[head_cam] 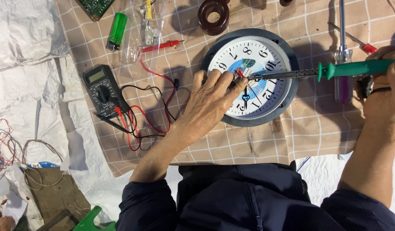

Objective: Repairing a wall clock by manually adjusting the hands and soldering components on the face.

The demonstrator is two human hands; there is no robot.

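a head-down view of a person seated at a checked tan cloth [317, 132] spread over white sheeting. a round wall clock [250, 77] with a dark grey rim and white dial lies face up in the upper middle of the cloth. the left hand [208, 100] rests on the dial, its fingertips [225, 81] pinched narrowly around the red hand near the centre. the right hand [386, 94] is closed around the green handle of a soldering iron [330, 70], whose metal tip touches or nearly touches the clock's centre. to do this well, the left fingers likely need to stay steady and just clear of the tip, with the iron held level. a black multimeter [102, 90] with red and black leads lies to the left, a green lighter [117, 30] above it.
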